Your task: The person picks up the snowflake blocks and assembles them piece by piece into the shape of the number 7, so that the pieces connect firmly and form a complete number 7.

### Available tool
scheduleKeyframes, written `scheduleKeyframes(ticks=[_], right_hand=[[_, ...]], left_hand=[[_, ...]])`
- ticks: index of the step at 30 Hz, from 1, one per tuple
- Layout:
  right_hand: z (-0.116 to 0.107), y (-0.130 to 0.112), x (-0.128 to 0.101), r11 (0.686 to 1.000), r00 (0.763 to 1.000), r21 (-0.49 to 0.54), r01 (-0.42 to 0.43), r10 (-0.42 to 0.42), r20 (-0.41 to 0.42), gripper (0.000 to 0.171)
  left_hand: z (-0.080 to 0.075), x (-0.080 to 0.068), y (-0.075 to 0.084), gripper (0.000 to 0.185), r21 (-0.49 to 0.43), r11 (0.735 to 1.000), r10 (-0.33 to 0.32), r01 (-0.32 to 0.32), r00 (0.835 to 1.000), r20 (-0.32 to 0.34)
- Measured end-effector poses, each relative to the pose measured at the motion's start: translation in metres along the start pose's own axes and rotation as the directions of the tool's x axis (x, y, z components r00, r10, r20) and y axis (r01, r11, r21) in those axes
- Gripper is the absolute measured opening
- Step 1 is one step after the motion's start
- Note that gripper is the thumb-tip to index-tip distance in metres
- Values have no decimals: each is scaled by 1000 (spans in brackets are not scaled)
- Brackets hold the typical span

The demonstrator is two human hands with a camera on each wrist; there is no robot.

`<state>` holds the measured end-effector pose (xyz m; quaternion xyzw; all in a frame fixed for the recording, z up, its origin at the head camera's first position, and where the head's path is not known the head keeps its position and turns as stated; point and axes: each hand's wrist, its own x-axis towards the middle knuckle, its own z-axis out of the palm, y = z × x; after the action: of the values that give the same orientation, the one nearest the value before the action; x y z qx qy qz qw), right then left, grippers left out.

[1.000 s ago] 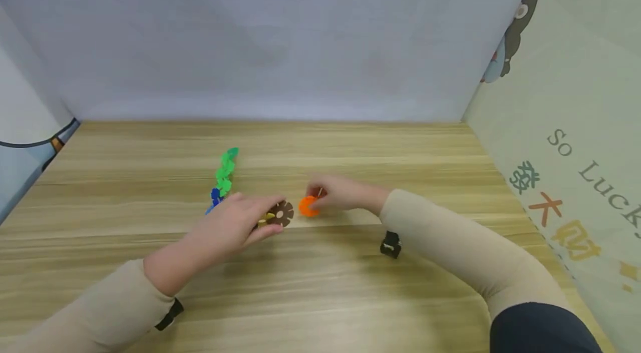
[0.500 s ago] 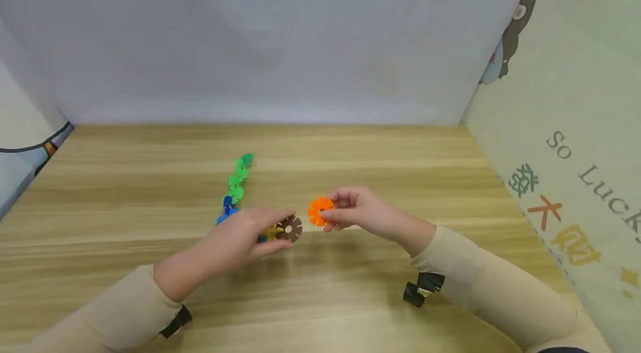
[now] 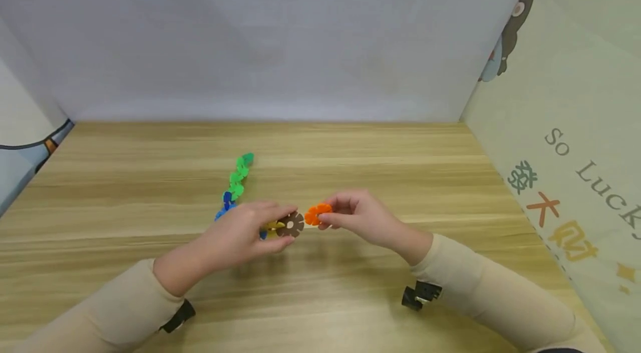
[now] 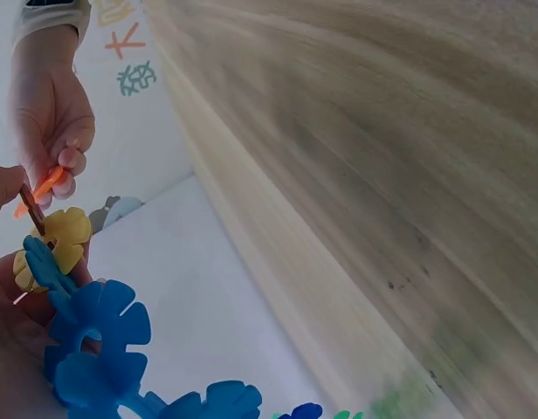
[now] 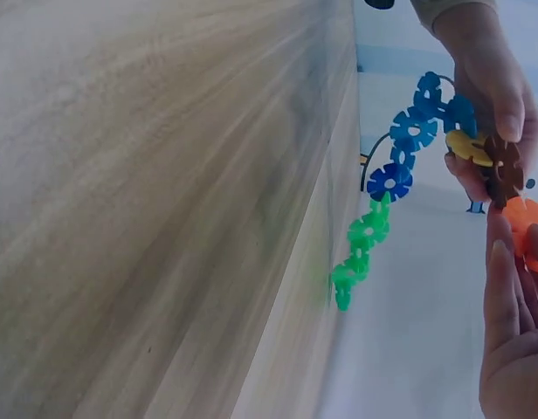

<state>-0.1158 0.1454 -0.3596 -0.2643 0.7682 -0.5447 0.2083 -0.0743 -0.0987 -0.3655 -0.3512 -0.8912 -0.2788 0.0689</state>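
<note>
My left hand holds one end of a chain of notched, flower-shaped plastic interlocking discs. At that end a brown disc stands out between thumb and fingers, with a yellow disc joined to it. Blue discs follow, partly hidden by the hand in the head view, then green discs trailing away at the far end. My right hand pinches a single orange disc between thumb and fingers. In the head view, its edge is just right of the brown disc; whether they touch I cannot tell.
A wood-grain table lies under both hands. A pale grey cloth wall rises behind it, and a printed panel borders the right side. A black camera mount hangs at the right wrist.
My right hand has lifted the orange disc from the table and turned it, its edge now facing the brown disc. The left hand and the chain have shifted slightly right.
</note>
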Motion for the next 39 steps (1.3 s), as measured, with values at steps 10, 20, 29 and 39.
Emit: scheduleKeyframes(ticks=[10,20,29,39], right_hand=[[6,-2,0,988,996,-130,84,-86,-16,7],[8,-2,1,965,983,-199,172,-183,-35,9],[14,5,1,944,962,-215,251,-268,-51,15],[3,2,2,929,985,-328,170,-162,50,10]], left_hand=[[-2,7,2,40,75,995,67,-69,997,34],[-3,12,-1,46,222,947,225,-231,973,50],[0,13,-4,41,232,934,262,-271,963,70],[5,17,2,37,272,928,245,-256,967,73]])
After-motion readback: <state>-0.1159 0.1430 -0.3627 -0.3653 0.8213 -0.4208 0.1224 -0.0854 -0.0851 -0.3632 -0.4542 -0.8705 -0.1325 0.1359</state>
